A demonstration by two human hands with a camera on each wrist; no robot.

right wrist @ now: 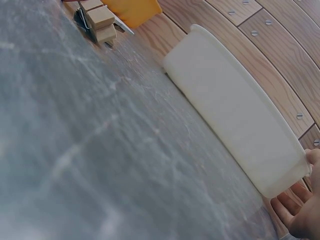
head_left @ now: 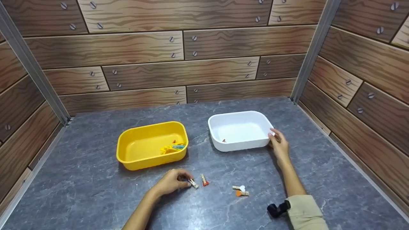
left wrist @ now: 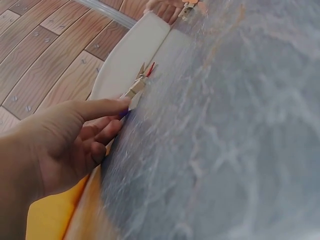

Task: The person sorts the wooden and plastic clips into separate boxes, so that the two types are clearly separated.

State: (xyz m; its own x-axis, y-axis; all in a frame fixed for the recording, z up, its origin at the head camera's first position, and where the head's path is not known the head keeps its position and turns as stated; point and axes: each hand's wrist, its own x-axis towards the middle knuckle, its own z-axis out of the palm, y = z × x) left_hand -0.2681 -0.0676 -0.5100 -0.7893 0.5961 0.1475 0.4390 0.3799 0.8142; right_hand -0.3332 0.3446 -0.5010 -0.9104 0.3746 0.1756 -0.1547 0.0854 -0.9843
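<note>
Between thumb and fingers, my left hand (head_left: 171, 182) pinches a small wooden clothespin (head_left: 193, 183) close over the table. A purple bit (left wrist: 124, 114) of it shows under the thumb in the left wrist view. Just right of it lies a wooden clothespin with a red end (head_left: 204, 181). My right hand (head_left: 280, 147) holds the white bin (head_left: 244, 145) by its right front corner, thumb at the rim and fingers around the outside wall. A small brown piece (head_left: 224, 140) is inside that bin, partly hidden by the front wall.
A yellow bin (head_left: 150, 164) at the left contains several yellow and teal clothespins (head_left: 174, 148). Two wooden clothespins, one with a white heart (head_left: 242, 188) and one with an orange end (head_left: 238, 193), lie right of centre. Plank-patterned walls (head_left: 179, 73) enclose the grey table (head_left: 96, 195).
</note>
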